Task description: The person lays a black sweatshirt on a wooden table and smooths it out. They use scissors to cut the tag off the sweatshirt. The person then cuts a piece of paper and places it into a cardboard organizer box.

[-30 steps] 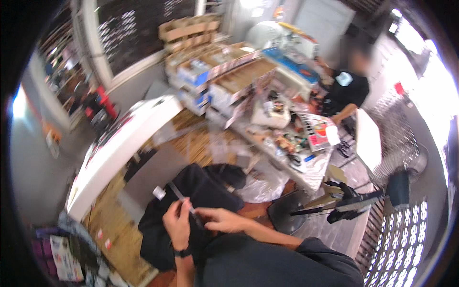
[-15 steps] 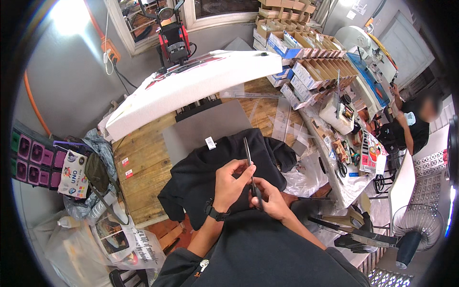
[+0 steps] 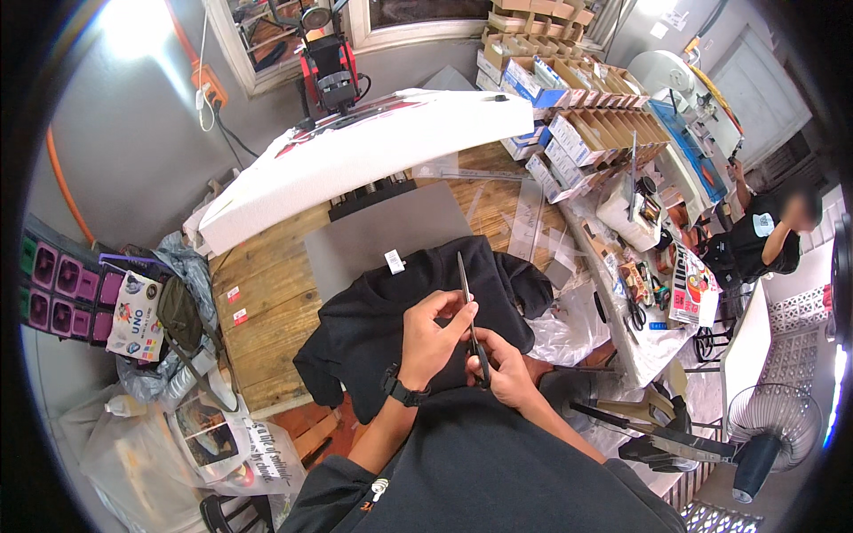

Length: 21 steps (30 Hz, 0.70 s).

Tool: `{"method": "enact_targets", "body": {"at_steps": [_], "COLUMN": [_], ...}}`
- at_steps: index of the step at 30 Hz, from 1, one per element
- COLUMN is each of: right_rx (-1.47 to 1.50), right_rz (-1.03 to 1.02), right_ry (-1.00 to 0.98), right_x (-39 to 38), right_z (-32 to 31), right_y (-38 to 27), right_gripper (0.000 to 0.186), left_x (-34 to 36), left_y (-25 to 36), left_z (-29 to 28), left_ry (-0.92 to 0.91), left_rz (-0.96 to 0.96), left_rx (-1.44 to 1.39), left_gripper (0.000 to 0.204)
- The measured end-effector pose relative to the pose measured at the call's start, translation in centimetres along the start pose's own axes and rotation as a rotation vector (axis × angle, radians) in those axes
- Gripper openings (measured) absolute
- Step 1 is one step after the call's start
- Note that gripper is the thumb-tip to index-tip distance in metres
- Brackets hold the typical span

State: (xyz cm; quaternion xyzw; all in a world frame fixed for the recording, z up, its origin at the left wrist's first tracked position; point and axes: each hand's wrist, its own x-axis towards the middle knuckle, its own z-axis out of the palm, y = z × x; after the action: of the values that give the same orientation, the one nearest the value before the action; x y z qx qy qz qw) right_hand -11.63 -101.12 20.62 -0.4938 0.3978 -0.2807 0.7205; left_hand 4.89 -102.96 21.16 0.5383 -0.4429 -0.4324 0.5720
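In my right hand (image 3: 509,371) is a pair of scissors (image 3: 464,275), its long blades pointing away from me and its dark handle inside my fingers. My left hand (image 3: 434,336) is pinched, thumb against fingertips, right beside the blades. Whatever lies in that pinch, if anything, is too small to make out. Both hands are above a black sweatshirt (image 3: 373,324). A white label (image 3: 394,261) shows at its neckline. Under the far part of the garment is a flat grey board (image 3: 382,226), on a wooden table (image 3: 267,342).
A long white machine cover (image 3: 355,160) spans the table beyond the garment. Boxes with cardboard dividers (image 3: 604,133) are stacked at the far right. Another pair of scissors (image 3: 635,313) lies on the cluttered side table. A co-worker (image 3: 764,231) and a fan (image 3: 773,435) are at right.
My hands stay almost in place by the blades; the scissors' handle has turned slightly in my right hand. The co-worker has raised an arm toward the head.
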Motion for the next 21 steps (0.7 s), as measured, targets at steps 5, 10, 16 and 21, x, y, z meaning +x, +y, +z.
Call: {"method": "enact_targets", "body": {"at_steps": [5, 10, 16, 21], "right_rx": [0.047, 0.03, 0.031, 0.014], "right_rz": [-0.003, -0.002, 0.01, 0.011], "right_ry": [-0.008, -0.004, 0.002, 0.019], "right_x": [-0.2, 0.1, 0.0, 0.0], "right_z": [0.0, 0.0, -0.2, -0.3], "right_y": [-0.7, -0.1, -0.4, 0.0], "right_gripper": [0.049, 0.047, 0.043, 0.041], "left_x": [-0.1, -0.1, -0.1, -0.1], "left_y": [-0.4, -0.5, -0.5, -0.6], "left_z": [0.0, 0.1, 0.2, 0.4], "left_ry": [-0.026, -0.001, -0.009, 0.014], "left_rz": [-0.026, -0.03, -0.01, -0.035], "left_rx": [-0.011, -0.021, -0.023, -0.045], "left_gripper": [0.019, 0.02, 0.02, 0.021]}}
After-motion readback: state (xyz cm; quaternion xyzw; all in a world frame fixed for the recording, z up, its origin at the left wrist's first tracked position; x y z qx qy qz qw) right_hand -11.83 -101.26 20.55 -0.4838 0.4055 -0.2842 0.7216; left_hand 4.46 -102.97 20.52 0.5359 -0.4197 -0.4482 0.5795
